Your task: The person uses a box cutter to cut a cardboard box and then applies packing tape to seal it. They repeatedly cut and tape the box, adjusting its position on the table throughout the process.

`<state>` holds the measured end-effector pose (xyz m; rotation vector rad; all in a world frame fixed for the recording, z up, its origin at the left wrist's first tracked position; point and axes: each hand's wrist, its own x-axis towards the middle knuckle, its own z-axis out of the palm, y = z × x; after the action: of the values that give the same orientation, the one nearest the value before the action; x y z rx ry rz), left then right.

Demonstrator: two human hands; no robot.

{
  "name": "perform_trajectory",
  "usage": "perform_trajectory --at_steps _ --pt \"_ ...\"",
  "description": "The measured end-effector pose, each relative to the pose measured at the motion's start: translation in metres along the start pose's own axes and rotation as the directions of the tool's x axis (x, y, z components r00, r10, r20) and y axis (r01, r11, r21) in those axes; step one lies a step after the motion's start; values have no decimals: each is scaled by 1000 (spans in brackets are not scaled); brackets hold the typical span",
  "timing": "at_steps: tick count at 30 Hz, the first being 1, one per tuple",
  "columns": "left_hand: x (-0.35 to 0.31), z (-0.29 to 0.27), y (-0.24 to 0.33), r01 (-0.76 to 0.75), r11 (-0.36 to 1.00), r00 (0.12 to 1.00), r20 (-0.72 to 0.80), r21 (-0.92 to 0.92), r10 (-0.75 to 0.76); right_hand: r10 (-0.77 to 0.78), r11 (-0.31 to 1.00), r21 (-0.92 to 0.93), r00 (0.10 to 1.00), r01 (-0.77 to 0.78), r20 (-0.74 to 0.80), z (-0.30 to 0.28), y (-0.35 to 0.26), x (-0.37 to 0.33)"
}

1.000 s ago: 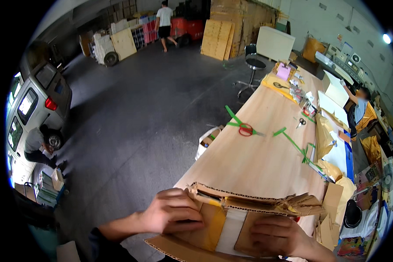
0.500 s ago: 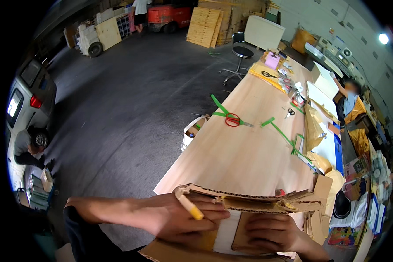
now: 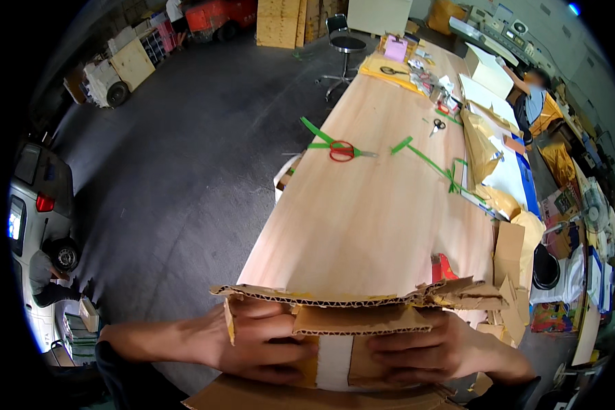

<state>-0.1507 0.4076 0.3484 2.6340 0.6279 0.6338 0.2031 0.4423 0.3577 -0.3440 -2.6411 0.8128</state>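
Observation:
An opened corrugated cardboard box (image 3: pixel 362 321) with torn, ragged edges lies in front of me at the near end of the table. Both my hands reach inside it. My left hand (image 3: pixel 263 342) has its slightly bent fingers gripping the left part, by a yellowish patch. My right hand (image 3: pixel 424 352) curls its fingers over a brown cardboard panel on the right. Between the hands a white strip (image 3: pixel 335 362) shows; its kind is unclear. The thumbs are hidden. A broad cardboard flap (image 3: pixel 307 396) spreads along the near side.
Red-handled scissors (image 3: pixel 343 151) and green strapping (image 3: pixel 427 160) lie on the wooden table (image 3: pixel 348 225). Small black scissors (image 3: pixel 436 127) lie farther right. Paper and cardboard crowd the right edge. A stool (image 3: pixel 346 44) stands beyond; another person crouches by a van (image 3: pixel 41 198) at left.
The view has tilted down and shifted. The box sits more level and spread wider before me, and my left hand has moved left, farther from the right. More of the white strip shows.

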Motion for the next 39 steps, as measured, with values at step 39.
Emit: perform_trajectory --at_steps 39 --pt "-65 110 63 78 741 334 -683 -667 -650 570 801 583 473 -138 -672 104 -56 -42"
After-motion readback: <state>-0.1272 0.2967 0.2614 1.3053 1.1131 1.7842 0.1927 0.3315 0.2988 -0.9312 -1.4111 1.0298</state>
